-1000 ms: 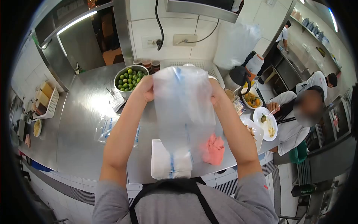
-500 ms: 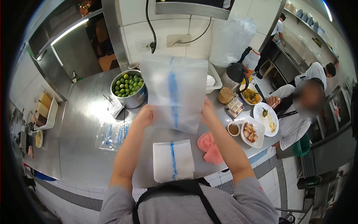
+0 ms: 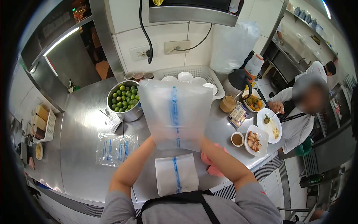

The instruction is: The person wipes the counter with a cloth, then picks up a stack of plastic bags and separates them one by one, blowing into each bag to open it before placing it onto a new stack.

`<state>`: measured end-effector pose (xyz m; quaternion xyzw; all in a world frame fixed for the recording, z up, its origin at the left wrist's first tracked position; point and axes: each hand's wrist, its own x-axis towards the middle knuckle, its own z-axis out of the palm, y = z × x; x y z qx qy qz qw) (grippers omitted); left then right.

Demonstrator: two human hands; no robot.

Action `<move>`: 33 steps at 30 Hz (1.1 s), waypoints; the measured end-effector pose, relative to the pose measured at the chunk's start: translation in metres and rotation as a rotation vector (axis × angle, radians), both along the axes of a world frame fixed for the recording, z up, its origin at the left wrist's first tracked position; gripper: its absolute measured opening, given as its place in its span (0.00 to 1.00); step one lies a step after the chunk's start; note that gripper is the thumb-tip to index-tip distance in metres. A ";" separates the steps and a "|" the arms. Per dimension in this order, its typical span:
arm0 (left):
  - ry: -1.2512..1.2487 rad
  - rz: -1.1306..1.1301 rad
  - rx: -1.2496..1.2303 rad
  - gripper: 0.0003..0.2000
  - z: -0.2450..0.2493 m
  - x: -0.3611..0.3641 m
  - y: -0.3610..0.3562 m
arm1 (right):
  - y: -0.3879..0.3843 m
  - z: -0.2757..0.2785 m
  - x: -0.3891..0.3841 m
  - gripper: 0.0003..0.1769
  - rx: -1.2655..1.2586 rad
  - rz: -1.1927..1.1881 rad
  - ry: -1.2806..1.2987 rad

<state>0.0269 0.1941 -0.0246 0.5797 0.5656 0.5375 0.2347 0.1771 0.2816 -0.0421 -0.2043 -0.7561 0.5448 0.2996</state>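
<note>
A translucent plastic bag (image 3: 191,119) with a blue printed stripe stands upright in front of me, above the steel counter. My left hand (image 3: 153,142) holds it low on the left side, and my right hand (image 3: 203,143) holds it low on the right. Both hands are behind the plastic, so the fingers show only as faint shapes. Below the bag, near my apron, lies a folded stack of similar bags (image 3: 166,174) with the same stripe. A pink cloth (image 3: 216,170) is partly covered by my right forearm.
A pot of green citrus fruits (image 3: 138,112) and clear printed packets (image 3: 108,149) stand left. A white basket (image 3: 212,76) with bowls is behind. A jug (image 3: 238,82), sauce cup (image 3: 237,139), dish of sliced meat (image 3: 263,136) and plate (image 3: 278,125) occupy the right, beside a seated person (image 3: 298,130).
The bag has come lower and nearer to me, and my hands have gone from its side edges to behind its lower part. My view has shifted, showing more of the basket.
</note>
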 end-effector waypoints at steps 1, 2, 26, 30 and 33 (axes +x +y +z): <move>0.004 0.008 0.017 0.23 -0.005 0.002 -0.002 | -0.003 -0.006 0.002 0.43 0.007 -0.006 -0.001; 0.003 0.013 0.022 0.24 -0.010 0.003 -0.004 | -0.005 -0.012 0.005 0.43 0.014 -0.016 -0.008; 0.073 -0.044 0.022 0.02 0.111 0.054 -0.124 | -0.079 0.150 0.092 0.04 0.254 0.412 -0.123; -0.319 0.132 -0.112 0.03 0.142 0.054 -0.117 | -0.076 0.180 0.082 0.02 -0.292 0.094 -0.106; -0.261 0.054 -0.237 0.06 0.143 0.035 -0.101 | -0.058 0.167 0.069 0.04 0.128 0.276 0.350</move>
